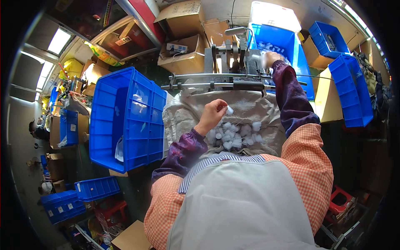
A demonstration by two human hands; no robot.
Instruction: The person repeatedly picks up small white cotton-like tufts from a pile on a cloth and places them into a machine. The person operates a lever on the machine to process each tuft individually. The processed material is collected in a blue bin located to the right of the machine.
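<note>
My left hand [213,113] is over the cloth, thumb and fingertips pinched on a small whitish plastic piece [229,110]. Below it, a heap of similar translucent white pieces [233,136], some with thin bristle-like strands, lies on the grey-beige cloth [183,109] across my lap. My right hand [272,58] reaches far forward to the right side of a dark metal bench machine [235,58]. Its fingers are closed at a blurred pale thing [262,61], whose kind I cannot make out. Behind that hand, a blue bin [298,56] holds more white pieces.
Metal rods [196,76] with a black sleeve cross the machine's near side. A large blue crate [127,121] stands close on my left. Cardboard boxes [180,50] are at the far left of the machine. More blue crates [351,89] stand to the right.
</note>
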